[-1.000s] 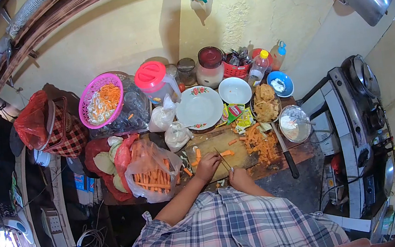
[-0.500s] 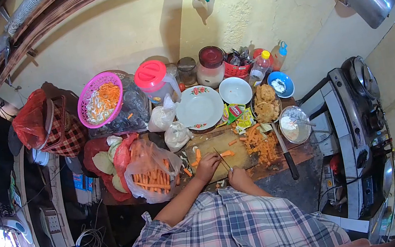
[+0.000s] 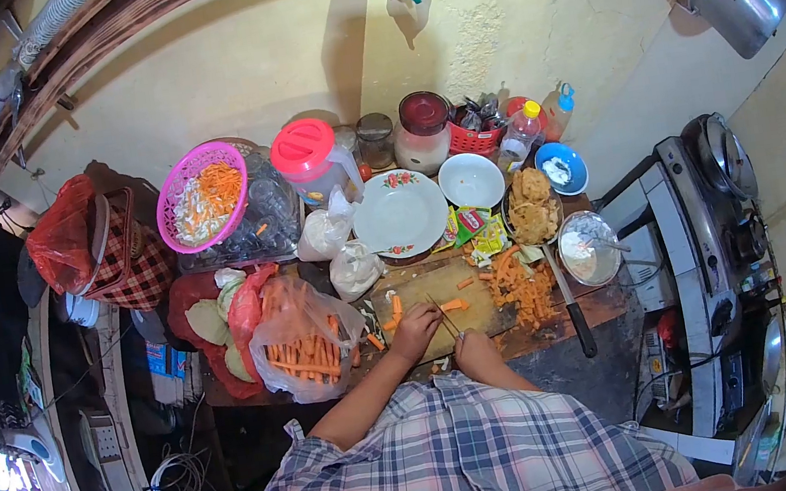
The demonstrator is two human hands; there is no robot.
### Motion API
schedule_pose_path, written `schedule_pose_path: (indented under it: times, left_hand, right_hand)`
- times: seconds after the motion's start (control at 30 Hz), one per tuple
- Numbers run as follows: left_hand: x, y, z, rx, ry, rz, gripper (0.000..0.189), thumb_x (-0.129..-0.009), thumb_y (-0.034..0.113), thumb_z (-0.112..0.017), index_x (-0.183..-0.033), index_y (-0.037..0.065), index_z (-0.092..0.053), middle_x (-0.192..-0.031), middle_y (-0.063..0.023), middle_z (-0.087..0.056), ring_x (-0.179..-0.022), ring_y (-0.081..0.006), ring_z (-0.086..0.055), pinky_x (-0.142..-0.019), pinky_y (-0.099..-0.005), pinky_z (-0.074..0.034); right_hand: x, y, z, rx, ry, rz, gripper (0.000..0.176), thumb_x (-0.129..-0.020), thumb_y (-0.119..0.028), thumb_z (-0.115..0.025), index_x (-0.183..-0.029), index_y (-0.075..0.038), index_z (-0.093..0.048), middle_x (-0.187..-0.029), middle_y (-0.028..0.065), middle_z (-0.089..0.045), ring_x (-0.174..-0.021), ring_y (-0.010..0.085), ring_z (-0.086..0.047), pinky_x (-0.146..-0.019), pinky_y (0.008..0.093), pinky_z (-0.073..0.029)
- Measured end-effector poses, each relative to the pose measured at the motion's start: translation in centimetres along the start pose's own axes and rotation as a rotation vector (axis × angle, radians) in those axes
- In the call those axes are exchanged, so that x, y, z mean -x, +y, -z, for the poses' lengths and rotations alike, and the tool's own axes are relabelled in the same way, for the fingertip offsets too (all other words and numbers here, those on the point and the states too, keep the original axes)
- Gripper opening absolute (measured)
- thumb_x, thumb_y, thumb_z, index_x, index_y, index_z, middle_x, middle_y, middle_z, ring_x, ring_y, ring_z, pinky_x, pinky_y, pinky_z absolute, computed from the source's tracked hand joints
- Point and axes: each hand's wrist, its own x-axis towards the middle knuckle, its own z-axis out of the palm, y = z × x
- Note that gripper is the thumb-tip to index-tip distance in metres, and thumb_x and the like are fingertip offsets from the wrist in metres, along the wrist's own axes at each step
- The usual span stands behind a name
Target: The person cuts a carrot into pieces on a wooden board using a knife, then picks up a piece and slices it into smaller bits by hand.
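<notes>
Orange cut carrot [image 3: 525,289] is heaped at 3 o'clock of the board [image 3: 424,286]. The knife [image 3: 444,319] is gripped in the right hand [image 3: 476,349]; the left hand [image 3: 415,331] is curled down onto the board. Bagged carrots [image 3: 302,351] at 9 o'clock are judged uncut.

Thin knife [image 3: 445,319] — orange carrot [image 3: 453,304] alongside

- Wooden table [image 3: 610,301]: stands against the wall, its top crowded.
- Front centre: cutting board [image 3: 479,316], with carrot pieces [image 3: 453,304] on it.
- Right of the board: heap of cut carrot [image 3: 523,285], large knife [image 3: 571,305], metal bowl [image 3: 587,248].
- Left of the board: clear bag of carrot sticks [image 3: 303,345], red bag of cabbage [image 3: 211,323].
- Middle row: two white bags [image 3: 327,236], flowered plate [image 3: 398,213], sachets [image 3: 470,226], plate of fried food [image 3: 531,207].
- Back row: red-lidded jug [image 3: 309,163], jars [image 3: 421,133], white bowl [image 3: 470,180], red basket [image 3: 475,138], bottles [image 3: 520,133], blue bowl [image 3: 562,168].
</notes>
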Motion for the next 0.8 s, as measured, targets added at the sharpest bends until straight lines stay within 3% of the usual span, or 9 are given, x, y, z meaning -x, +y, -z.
schedule_pose_path:
  times: [0.2, 0.3, 0.8]
  left_hand:
    - [-0.1, -0.1, -0.1, -0.025, 0.016, -0.046, 0.011, -0.075, 0.006, -0.068, -0.079, -0.003, -0.063, -0.082, -0.0133, -0.061, -0.075, -0.0284, -0.06, -0.066, -0.0348, -0.049]
    - [0.1, -0.2, -0.1, -0.021, -0.021, -0.004, 0.01, -0.075, 0.005, -0.066, -0.081, -0.002, -0.062, -0.086, -0.0122, -0.06, -0.081, -0.0288, -0.06, -0.072, -0.0355, -0.049]
    - [0.3, -0.6, 0.0, -0.085, 0.029, -0.015, 0.01, -0.075, 0.006, -0.068, -0.079, -0.003, -0.064, -0.084, -0.0132, -0.063, -0.077, -0.0275, -0.062, -0.068, -0.0339, -0.051]
  right_hand:
    - [0.3, -0.5, 0.5, 0.008, 0.003, -0.025, 0.033, -0.089, -0.024, -0.045, -0.086, 0.006, -0.06, -0.079, 0.0297, -0.061, -0.077, 0.0457, -0.06, -0.07, 0.0517, -0.048]
    - [0.2, -0.3, 0.3, 0.009, 0.001, -0.03, 0.033, -0.089, -0.024, -0.046, -0.087, 0.006, -0.059, -0.079, 0.0297, -0.061, -0.077, 0.0455, -0.06, -0.07, 0.0515, -0.048]
    - [-1.6, 3.5, -3.7, -0.043, -0.041, -0.011, 0.03, -0.089, -0.023, -0.046, -0.089, 0.006, -0.053, -0.081, 0.0307, -0.06, -0.081, 0.0466, -0.059, -0.071, 0.0523, -0.046]
